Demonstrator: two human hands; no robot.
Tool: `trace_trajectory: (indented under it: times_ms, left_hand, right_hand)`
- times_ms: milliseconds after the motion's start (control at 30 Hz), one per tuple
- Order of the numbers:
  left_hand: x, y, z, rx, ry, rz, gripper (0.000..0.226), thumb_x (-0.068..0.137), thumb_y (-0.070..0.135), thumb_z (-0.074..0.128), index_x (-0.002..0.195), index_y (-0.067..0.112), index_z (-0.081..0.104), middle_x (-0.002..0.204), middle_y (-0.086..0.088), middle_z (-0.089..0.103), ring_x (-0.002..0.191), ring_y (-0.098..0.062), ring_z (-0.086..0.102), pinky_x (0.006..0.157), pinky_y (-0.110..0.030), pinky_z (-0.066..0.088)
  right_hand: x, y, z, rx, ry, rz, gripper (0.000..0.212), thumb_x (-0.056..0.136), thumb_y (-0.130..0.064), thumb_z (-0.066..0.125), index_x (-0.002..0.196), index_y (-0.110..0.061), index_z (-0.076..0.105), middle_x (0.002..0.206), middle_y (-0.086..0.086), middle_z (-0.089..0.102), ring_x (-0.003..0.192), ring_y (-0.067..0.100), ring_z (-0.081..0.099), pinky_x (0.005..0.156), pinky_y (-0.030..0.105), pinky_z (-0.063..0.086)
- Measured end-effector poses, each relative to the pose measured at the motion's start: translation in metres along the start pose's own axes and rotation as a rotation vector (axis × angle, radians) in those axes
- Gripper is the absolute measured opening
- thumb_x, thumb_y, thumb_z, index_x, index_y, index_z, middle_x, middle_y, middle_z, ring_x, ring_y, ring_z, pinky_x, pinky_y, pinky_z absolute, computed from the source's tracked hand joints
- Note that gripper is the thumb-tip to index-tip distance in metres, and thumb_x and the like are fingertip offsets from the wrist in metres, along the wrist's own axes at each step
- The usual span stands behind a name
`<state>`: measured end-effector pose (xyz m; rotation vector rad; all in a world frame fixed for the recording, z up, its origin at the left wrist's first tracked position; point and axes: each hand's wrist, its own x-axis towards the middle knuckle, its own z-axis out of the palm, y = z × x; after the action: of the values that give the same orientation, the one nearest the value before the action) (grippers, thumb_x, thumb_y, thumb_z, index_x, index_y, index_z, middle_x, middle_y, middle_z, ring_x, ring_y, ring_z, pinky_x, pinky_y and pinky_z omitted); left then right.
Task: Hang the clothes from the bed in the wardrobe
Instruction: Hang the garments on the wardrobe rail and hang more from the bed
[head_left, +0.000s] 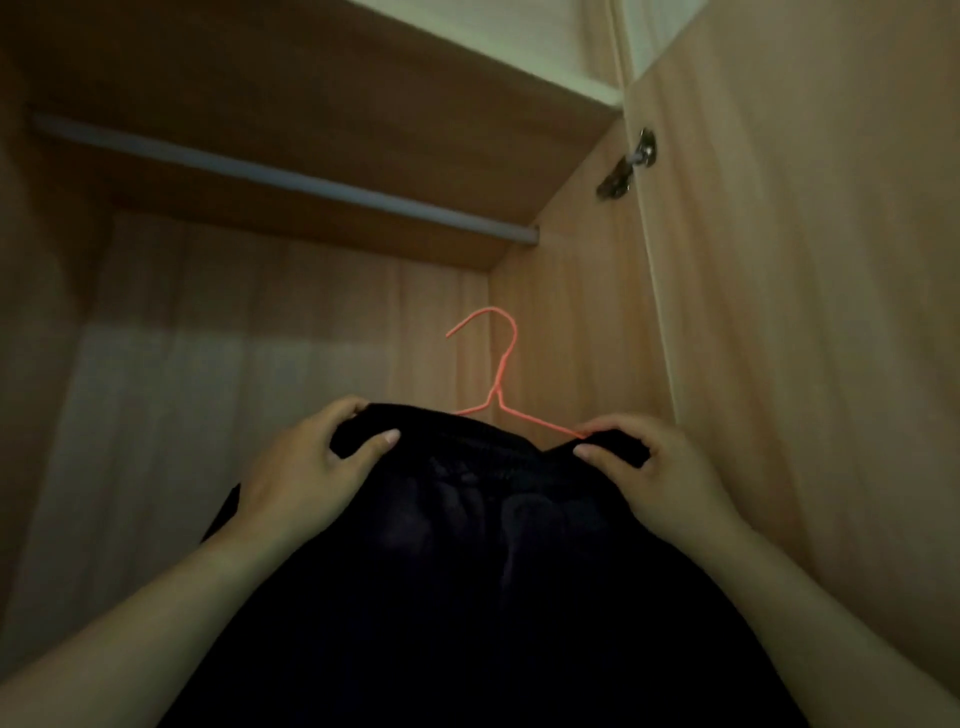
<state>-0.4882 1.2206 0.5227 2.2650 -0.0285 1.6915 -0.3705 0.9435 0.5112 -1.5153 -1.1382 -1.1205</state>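
- Currently: dark garment on orange hanger, gripped by left hand and right hand.
- Next — lift hook onto rail, upper left.

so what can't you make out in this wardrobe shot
Head view only.
Dark cloth garment: type unclear in dim light; bottom cut off by frame edge.
Orange wire hanger: lower part hidden by the garment.
Right hand: whether it also pinches the hanger unclear.
Grey metal rail: left end blurred.
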Motion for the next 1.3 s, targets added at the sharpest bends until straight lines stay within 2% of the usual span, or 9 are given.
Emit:
trace_trajectory:
  times_ms: [167, 300, 433, 600, 700, 767, 867, 1167, 1300]
  left_hand:
    - [0.089, -0.047, 0.055, -0.072, 0.098, 0.037, 0.036, 0.073, 0.069, 0.055, 0.086, 0.035, 0.053, 0.085, 0.016, 0.061, 0.077, -0.015, 0.058, 0.065, -0.031, 0.046]
    - [0.141, -0.072, 0.100, -0.159, 0.099, 0.024, 0.019, 0.081, 0.054, 0.062, 0.079, 0.038, 0.052, 0.082, 0.020, 0.058, 0.076, -0.012, 0.057, 0.067, -0.031, 0.047]
    - [0.190, -0.086, 0.142, -0.308, 0.109, 0.049, 0.021, 0.083, 0.048, 0.062, 0.086, 0.028, 0.056, 0.087, 0.010, 0.064, 0.083, -0.015, 0.062, 0.074, -0.036, 0.052]
    - [0.269, -0.083, 0.178, -0.333, 0.152, 0.089, 0.026, 0.082, 0.048, 0.063, 0.098, 0.029, 0.056, 0.100, 0.005, 0.063, 0.094, -0.018, 0.060, 0.085, -0.041, 0.050]
    - [0.303, -0.082, 0.198, -0.185, 0.128, 0.086, 0.052, 0.086, 0.056, 0.053, 0.132, 0.036, 0.043, 0.136, -0.002, 0.047, 0.122, -0.025, 0.046, 0.099, -0.049, 0.040]
    - [0.314, -0.079, 0.212, -0.222, 0.100, 0.106, 0.059, 0.088, 0.059, 0.045, 0.142, 0.039, 0.031, 0.146, -0.003, 0.035, 0.131, -0.026, 0.037, 0.105, -0.048, 0.035]
    - [0.319, -0.074, 0.238, -0.298, 0.083, 0.176, 0.062, 0.085, 0.064, 0.034, 0.142, 0.040, 0.032, 0.148, 0.000, 0.035, 0.133, -0.022, 0.035, 0.108, -0.044, 0.033]
    - [0.305, -0.087, 0.307, -0.530, 0.092, 0.269, 0.043, 0.093, 0.047, 0.041, 0.135, 0.037, 0.044, 0.144, 0.008, 0.037, 0.131, -0.010, 0.035, 0.110, -0.032, 0.030]
    - [0.292, -0.098, 0.316, -0.528, 0.071, 0.295, 0.052, 0.088, 0.062, 0.036, 0.133, 0.038, 0.046, 0.137, 0.013, 0.042, 0.125, -0.004, 0.040, 0.103, -0.026, 0.036]
  right_hand:
    - [0.075, 0.046, 0.031, -0.152, 0.027, -0.010, 0.029, 0.080, -0.022, 0.073, 0.078, -0.048, 0.060, 0.083, -0.031, 0.065, 0.082, -0.009, 0.060, 0.072, 0.005, 0.041]
    - [0.122, 0.080, 0.042, -0.320, -0.039, -0.043, 0.011, 0.083, -0.026, 0.069, 0.092, -0.033, 0.068, 0.087, -0.020, 0.066, 0.082, -0.004, 0.058, 0.071, 0.003, 0.038]
    - [0.174, 0.107, 0.053, -0.357, 0.031, -0.093, 0.008, 0.082, -0.018, 0.069, 0.090, -0.020, 0.071, 0.082, -0.011, 0.066, 0.077, 0.000, 0.058, 0.068, 0.002, 0.038]
    - [0.253, 0.140, 0.052, -0.461, 0.139, -0.118, 0.011, 0.081, -0.015, 0.070, 0.080, -0.026, 0.067, 0.080, -0.008, 0.064, 0.080, 0.007, 0.058, 0.066, 0.000, 0.035]
    - [0.291, 0.159, 0.048, -0.552, 0.219, -0.124, 0.018, 0.082, -0.017, 0.068, 0.075, -0.033, 0.062, 0.083, -0.007, 0.065, 0.084, 0.012, 0.059, 0.073, 0.018, 0.045]
    - [0.311, 0.166, 0.046, -0.631, 0.269, -0.125, 0.019, 0.082, -0.020, 0.066, 0.073, -0.034, 0.059, 0.085, -0.005, 0.066, 0.084, 0.016, 0.059, 0.075, 0.031, 0.049]
    - [0.341, 0.166, 0.040, -0.716, 0.312, -0.152, 0.020, 0.083, -0.020, 0.064, 0.071, -0.034, 0.056, 0.085, -0.002, 0.064, 0.083, 0.019, 0.058, 0.075, 0.036, 0.050]
    - [0.387, 0.170, 0.049, -0.998, 0.324, -0.071, 0.004, 0.089, -0.022, 0.058, 0.086, -0.025, 0.060, 0.090, 0.005, 0.064, 0.085, 0.025, 0.058, 0.073, 0.034, 0.049]
    - [0.389, 0.180, 0.070, -0.985, 0.222, -0.032, 0.006, 0.089, -0.020, 0.058, 0.085, -0.024, 0.059, 0.094, 0.006, 0.064, 0.088, 0.025, 0.057, 0.078, 0.040, 0.050]
